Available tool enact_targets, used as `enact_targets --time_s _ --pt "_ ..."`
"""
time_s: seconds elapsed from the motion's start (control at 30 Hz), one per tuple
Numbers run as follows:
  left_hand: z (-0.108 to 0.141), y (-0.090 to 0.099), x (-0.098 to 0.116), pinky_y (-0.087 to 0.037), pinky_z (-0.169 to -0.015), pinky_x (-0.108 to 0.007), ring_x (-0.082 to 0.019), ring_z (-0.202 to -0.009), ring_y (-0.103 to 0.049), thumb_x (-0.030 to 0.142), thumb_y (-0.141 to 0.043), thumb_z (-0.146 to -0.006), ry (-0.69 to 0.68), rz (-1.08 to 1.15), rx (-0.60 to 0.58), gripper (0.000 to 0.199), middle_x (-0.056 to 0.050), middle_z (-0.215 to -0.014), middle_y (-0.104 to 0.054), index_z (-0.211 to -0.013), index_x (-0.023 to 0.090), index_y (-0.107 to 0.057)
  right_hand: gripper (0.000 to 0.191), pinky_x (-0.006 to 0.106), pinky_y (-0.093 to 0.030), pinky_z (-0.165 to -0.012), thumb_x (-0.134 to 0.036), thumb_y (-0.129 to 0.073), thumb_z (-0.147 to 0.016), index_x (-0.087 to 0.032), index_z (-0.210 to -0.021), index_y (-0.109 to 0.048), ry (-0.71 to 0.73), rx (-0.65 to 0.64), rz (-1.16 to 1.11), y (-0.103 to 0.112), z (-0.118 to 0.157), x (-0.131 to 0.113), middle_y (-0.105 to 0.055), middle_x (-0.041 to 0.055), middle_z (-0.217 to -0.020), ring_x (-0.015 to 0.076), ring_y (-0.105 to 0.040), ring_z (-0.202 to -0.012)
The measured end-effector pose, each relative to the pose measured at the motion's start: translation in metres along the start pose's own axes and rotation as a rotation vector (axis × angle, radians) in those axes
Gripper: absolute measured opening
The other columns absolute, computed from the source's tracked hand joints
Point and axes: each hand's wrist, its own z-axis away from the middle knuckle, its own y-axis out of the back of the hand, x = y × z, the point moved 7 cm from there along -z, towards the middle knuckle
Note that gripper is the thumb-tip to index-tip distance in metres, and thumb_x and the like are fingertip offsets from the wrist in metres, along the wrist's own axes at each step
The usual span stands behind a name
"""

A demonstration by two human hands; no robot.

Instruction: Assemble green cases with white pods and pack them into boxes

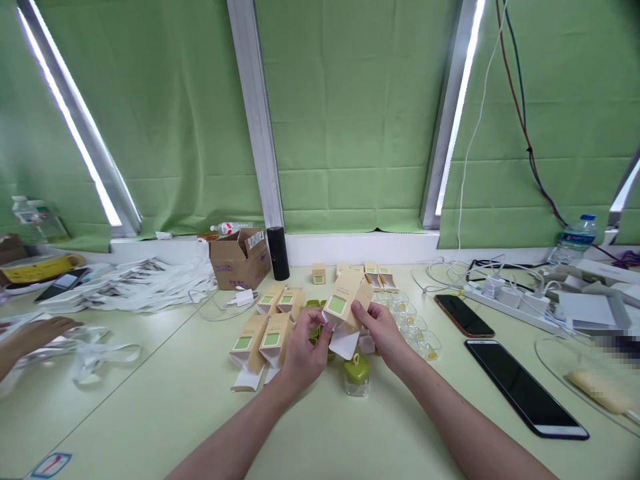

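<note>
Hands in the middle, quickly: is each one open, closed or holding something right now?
Left hand: closed, holding the box near its lower edge.
Right hand: closed, holding the same box at its right side.

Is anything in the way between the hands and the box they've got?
Nothing that I can see: the left hand and right hand both touch the tan box directly. The green-topped jar sits lower in the picture.
</note>
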Motion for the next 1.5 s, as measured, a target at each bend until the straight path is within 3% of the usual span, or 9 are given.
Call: enact_targets --time_s 0.1,0.23,0.43,0.77,0.9,1.1,1.2,1.33,1.5 --pt "0.0 0.001 -0.008 -0.054 -0.072 -0.029 -0.019 -0.085 -0.069 0.038 -0.066 -0.099 0.049 0.026 0.03 0.019 -0.005 -0.1 -0.069 -0.099 0.023 -0.055 0.062 0.037 -0.059 -0.076 -0.078 -0.084 -0.065 -0.019 -0.083 -0.08 0.01 -0.012 0.019 -0.002 0.0 0.0 -0.082 0.0114 -0.091 0.0283 -0.076 -0.084" --pt "-0.002 -0.002 -0.016 -0.055 -0.067 -0.027 -0.021 -0.089 -0.072 0.047 -0.063 -0.101 0.152 0.157 -0.001 0.032 -0.007 -0.102 -0.071 -0.12 0.025 -0.049 0.062 0.036 -0.06 -0.076 -0.075 -0.085 -0.067 -0.017 -0.087 -0.081 0.016 -0.002 0.013 0.0 0.0 0.001 -0.083 0.0117 -0.092 0.0269 -0.076 -0.082" --pt "-0.008 -0.005 -0.008 -0.057 -0.08 -0.032 -0.024 -0.101 -0.074 0.055 -0.063 -0.099 0.204 0.329 -0.053 0.049 -0.009 -0.105 -0.076 -0.132 0.024 -0.044 0.063 0.04 -0.062 -0.075 -0.075 -0.086 -0.066 -0.017 -0.091 -0.083 0.043 0.05 0.01 0.005 -0.001 0.001 -0.083 0.0123 -0.091 0.0299 -0.077 -0.082" --pt "-0.009 -0.001 -0.023 -0.057 -0.097 -0.039 -0.028 -0.117 -0.069 0.054 -0.066 -0.098 0.168 0.188 -0.068 0.047 -0.013 -0.125 -0.072 -0.131 0.022 -0.061 0.06 0.044 -0.063 -0.072 -0.074 -0.083 -0.07 -0.017 -0.088 -0.084 0.155 0.063 0.096 0.007 -0.002 -0.001 -0.083 0.0119 -0.087 0.0325 -0.078 -0.081" --pt "-0.014 0.007 -0.022 -0.054 -0.099 -0.04 -0.025 -0.111 -0.068 0.041 -0.07 -0.095 0.06 -0.01 -0.016 0.034 -0.011 -0.119 -0.072 -0.123 0.022 -0.067 0.046 0.041 -0.061 -0.072 -0.066 -0.077 -0.082 -0.02 -0.086 -0.084 0.25 0.046 0.203 0.003 0.0 -0.002 -0.083 0.0087 -0.086 0.0305 -0.077 -0.082" --pt "-0.02 0.02 0.005 -0.056 -0.083 -0.035 -0.022 -0.097 -0.065 0.02 -0.073 -0.088 -0.191 -0.178 0.107 0.013 -0.005 -0.1 -0.069 -0.1 0.023 -0.072 0.013 0.046 -0.053 -0.089 -0.032 -0.071 -0.094 -0.03 -0.092 -0.083 0.649 0.012 0.69 -0.011 0.019 -0.026 -0.082 0.0027 -0.091 0.0259 -0.072 -0.086" --pt "-0.019 0.023 0.025 -0.055 -0.087 -0.04 -0.023 -0.099 -0.064 0.013 -0.071 -0.089 -0.387 -0.232 0.141 0.014 -0.005 -0.098 -0.075 -0.097 0.024 -0.072 0.024 0.049 -0.052 -0.094 -0.022 -0.067 -0.094 -0.03 -0.112 -0.08 0.788 0.011 0.766 -0.014 0.026 -0.034 -0.081 0.0053 -0.111 0.0284 -0.071 -0.103" --pt "-0.009 0.025 0.047 -0.053 -0.088 -0.045 -0.025 -0.101 -0.063 0.003 -0.071 -0.088 -0.67 -0.36 0.217 0.022 -0.004 -0.098 -0.08 -0.089 0.024 -0.067 0.044 0.052 -0.052 -0.104 -0.016 -0.063 -0.093 -0.028 -0.135 -0.068 0.892 0.103 0.807 -0.006 0.03 -0.043 -0.071 0.0087 -0.135 0.0306 -0.062 -0.126" --pt "0.001 0.024 0.051 -0.054 -0.084 -0.046 -0.028 -0.106 -0.061 0.001 -0.075 -0.084 -0.796 -0.502 0.269 0.026 -0.006 -0.102 -0.081 -0.091 0.026 -0.069 0.04 0.053 -0.05 -0.107 -0.016 -0.055 -0.098 -0.029 -0.135 -0.065 0.906 0.223 0.87 0.011 0.024 -0.05 -0.071 0.0074 -0.131 0.0298 -0.059 -0.127"
